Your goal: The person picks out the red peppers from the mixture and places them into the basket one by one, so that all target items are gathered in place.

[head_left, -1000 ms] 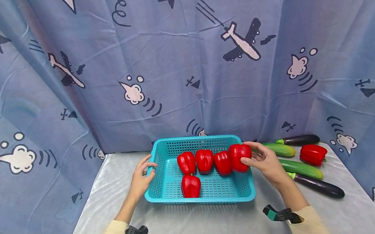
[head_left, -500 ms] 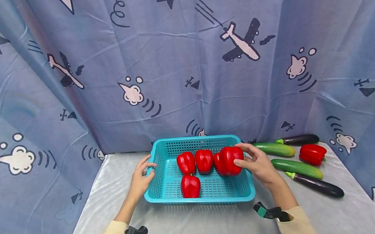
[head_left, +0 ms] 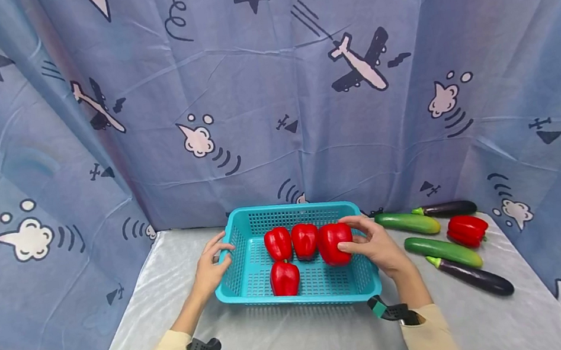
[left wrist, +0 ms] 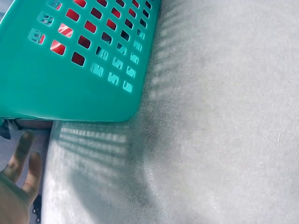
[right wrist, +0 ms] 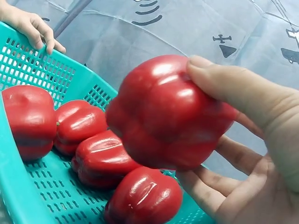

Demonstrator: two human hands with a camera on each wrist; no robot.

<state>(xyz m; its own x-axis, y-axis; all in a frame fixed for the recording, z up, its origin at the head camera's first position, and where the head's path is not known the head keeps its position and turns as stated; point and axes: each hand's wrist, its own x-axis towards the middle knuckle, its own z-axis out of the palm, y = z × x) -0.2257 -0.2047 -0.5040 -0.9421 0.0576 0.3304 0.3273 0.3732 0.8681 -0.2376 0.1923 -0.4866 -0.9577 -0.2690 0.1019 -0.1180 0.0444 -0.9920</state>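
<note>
A turquoise plastic basket [head_left: 298, 303] holds several red bell peppers, among them a front pepper [head_left: 285, 278] and two behind it, a left one [head_left: 277, 243] and a middle one [head_left: 305, 241]. My left hand [head_left: 211, 271] grips the basket's left rim, fingertips hooked over it. My right hand [head_left: 373, 244] holds another bell pepper [right wrist: 170, 112] over the basket's right half, thumb on one side and fingers on the other. Below it in the right wrist view lies one more pepper [right wrist: 145, 196], which the held pepper hides in the head view.
Right of the basket lie two green zucchini, a back one [head_left: 407, 223] and a front one [head_left: 443, 252]. Two eggplants, a far one [head_left: 447, 209] and a near one [head_left: 472, 276], and a loose red bell pepper [head_left: 468, 230] are there too. A blue patterned curtain [head_left: 246, 84] hangs behind the table.
My right hand has carried the bell pepper leftward from the basket's right rim, and it now covers the pepper below. My left hand has stayed on the rim.
</note>
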